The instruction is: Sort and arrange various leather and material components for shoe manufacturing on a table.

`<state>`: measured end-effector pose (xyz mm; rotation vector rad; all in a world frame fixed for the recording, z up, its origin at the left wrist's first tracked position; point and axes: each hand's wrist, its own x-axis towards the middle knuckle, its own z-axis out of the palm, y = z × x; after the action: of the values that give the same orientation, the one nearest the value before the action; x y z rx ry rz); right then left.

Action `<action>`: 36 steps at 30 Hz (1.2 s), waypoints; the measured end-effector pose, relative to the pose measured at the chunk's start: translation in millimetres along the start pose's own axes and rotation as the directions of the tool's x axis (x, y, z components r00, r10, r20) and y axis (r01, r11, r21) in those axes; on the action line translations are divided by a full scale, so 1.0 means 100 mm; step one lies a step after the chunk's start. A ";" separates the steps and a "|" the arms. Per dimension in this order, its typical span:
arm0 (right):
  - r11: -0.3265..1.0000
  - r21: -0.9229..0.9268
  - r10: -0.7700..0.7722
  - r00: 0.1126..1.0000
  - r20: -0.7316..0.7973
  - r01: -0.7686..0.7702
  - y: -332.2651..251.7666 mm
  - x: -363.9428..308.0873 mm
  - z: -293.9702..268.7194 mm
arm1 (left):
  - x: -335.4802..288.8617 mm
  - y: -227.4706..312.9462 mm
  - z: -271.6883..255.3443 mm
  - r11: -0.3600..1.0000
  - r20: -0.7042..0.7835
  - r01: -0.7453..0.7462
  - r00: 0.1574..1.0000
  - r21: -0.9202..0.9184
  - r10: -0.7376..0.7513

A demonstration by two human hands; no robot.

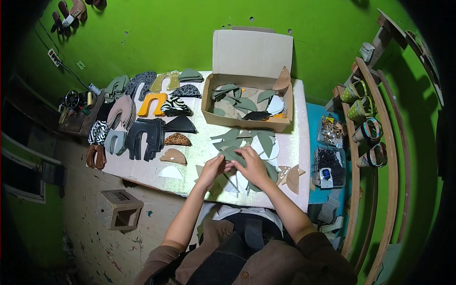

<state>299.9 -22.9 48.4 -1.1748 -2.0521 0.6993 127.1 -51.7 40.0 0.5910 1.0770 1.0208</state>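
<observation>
Over the near side of the table, my left hand (214, 170) and my right hand (251, 166) come together around an olive-green cut piece (231, 154), a flat, curved piece of sheet material. The fingers of both are closed on its edges. Below and around them spreads a loose pile of similar green pieces (267, 143) and white ones, partly hidden by my hands. Just beyond the pile stands an open cardboard box (247, 124), its lid raised, holding green, tan, black and white cut pieces. A brown cardboard half-round (293, 180) lies right of the pile.
Stacked U-shaped pieces (139, 137) and half-round pieces (178, 124) in several colours fill the table's left. A sewing machine (72, 99) stands beyond the left end. Right of the table are plastic bins (331, 130) and a wooden rack (387, 156) with shoes (359, 110).
</observation>
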 end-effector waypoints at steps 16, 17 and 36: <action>0.766 0.539 0.521 0.829 -0.204 -0.350 0.09 0.21 0.38 | -0.04 0.20 -0.53 0.999 0.018 -0.017 1.000 0.036 0.016; 0.764 0.560 0.520 0.820 -0.240 -0.321 0.14 0.23 0.38 | -0.03 0.23 -0.56 1.000 -0.003 -0.017 1.000 0.020 0.017; 0.835 -0.445 -0.431 0.887 -0.165 0.323 -0.84 0.36 0.94 | -0.15 0.49 -0.98 0.983 0.123 0.148 0.983 -0.111 -0.134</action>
<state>170.8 -41.0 59.4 -0.9569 -2.1655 -0.0851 16.5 -50.7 47.7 0.4636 0.9354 0.9099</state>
